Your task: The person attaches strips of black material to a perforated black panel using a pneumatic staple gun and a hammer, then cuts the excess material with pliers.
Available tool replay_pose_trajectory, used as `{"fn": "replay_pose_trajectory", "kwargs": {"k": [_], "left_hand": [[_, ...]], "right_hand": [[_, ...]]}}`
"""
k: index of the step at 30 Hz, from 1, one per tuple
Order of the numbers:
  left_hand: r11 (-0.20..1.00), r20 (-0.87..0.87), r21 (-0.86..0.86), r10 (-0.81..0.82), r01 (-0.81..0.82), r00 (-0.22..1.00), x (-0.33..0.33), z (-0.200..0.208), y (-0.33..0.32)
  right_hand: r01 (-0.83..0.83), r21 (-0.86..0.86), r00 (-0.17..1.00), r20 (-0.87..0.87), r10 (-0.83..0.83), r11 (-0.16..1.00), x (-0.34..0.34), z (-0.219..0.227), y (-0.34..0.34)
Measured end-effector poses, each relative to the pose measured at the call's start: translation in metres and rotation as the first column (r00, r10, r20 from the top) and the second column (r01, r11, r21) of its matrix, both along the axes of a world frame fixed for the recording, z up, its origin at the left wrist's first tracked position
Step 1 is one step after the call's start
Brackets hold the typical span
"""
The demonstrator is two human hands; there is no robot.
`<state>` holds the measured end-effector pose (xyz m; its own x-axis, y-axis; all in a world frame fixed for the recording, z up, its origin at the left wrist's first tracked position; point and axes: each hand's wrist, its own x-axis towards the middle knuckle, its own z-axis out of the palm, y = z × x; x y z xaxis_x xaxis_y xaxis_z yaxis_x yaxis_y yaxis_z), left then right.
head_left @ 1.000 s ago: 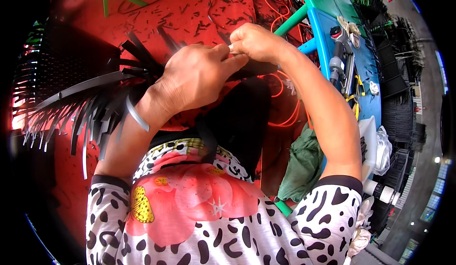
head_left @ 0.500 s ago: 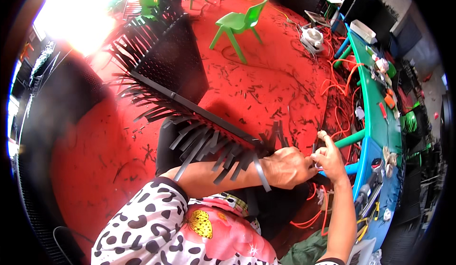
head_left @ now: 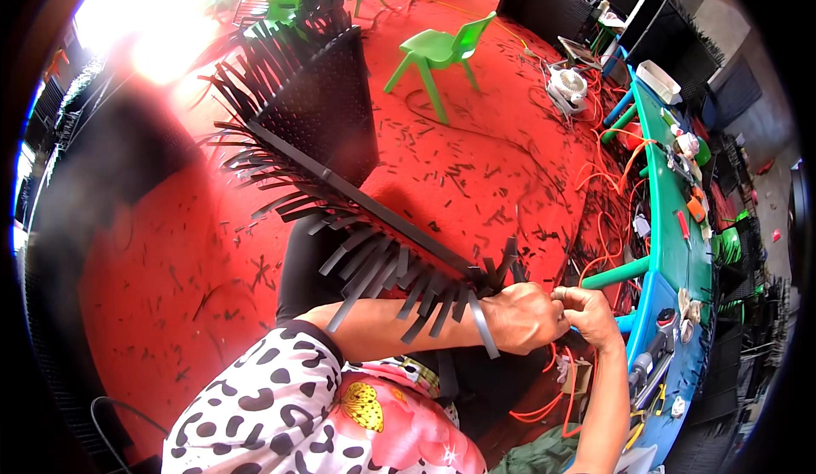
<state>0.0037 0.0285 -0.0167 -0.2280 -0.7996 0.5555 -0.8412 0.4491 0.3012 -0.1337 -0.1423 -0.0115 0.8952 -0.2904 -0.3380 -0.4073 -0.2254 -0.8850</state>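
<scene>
A black woven panel (head_left: 327,113) with a straight bar-like edge (head_left: 365,198) slants down across my lap. Flat black strips (head_left: 365,266) stick out along that edge, several hanging over my left forearm. At the panel's near right end, my left hand (head_left: 525,317) is closed, with its knuckles up. My right hand (head_left: 591,314) is closed in a pinch right beside it, the fingers of both meeting. Whatever lies between the fingertips is hidden. A few strip ends (head_left: 508,261) rise just behind my left hand.
A green and blue table (head_left: 676,193) stands at the right, bearing a red-handled tool (head_left: 682,224), a grey power tool (head_left: 642,372) and small items. Green chair (head_left: 438,46) and white fan (head_left: 567,85) stand farther off. Strip scraps litter the red floor (head_left: 459,168); orange cords (head_left: 599,249) lie by the table.
My right hand has lowered and curled its raised fingers in toward my left hand. The dark piece seen by its fingers before is now hidden. The whole view has shifted slightly.
</scene>
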Motion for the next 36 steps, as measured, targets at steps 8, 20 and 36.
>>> {"fn": "replay_pose_trajectory", "kwargs": {"k": [8, 20, 36], "left_hand": [[0.997, -0.033, -0.065, 0.029, -0.031, 0.999, 0.002, -0.001, 0.004], [0.994, 0.002, -0.110, 0.023, -0.022, 1.000, 0.001, -0.002, 0.004], [0.997, 0.006, -0.083, -0.006, 0.006, 1.000, -0.001, -0.001, 0.009]], "right_hand": [[-0.118, -0.389, 0.993, -0.023, 0.118, 0.913, 0.011, 0.017, 0.013], [-0.071, -0.506, 0.991, 0.063, 0.119, 0.860, 0.007, 0.013, 0.016], [-0.042, -0.424, 0.990, 0.104, 0.095, 0.905, 0.004, 0.015, 0.023]]}}
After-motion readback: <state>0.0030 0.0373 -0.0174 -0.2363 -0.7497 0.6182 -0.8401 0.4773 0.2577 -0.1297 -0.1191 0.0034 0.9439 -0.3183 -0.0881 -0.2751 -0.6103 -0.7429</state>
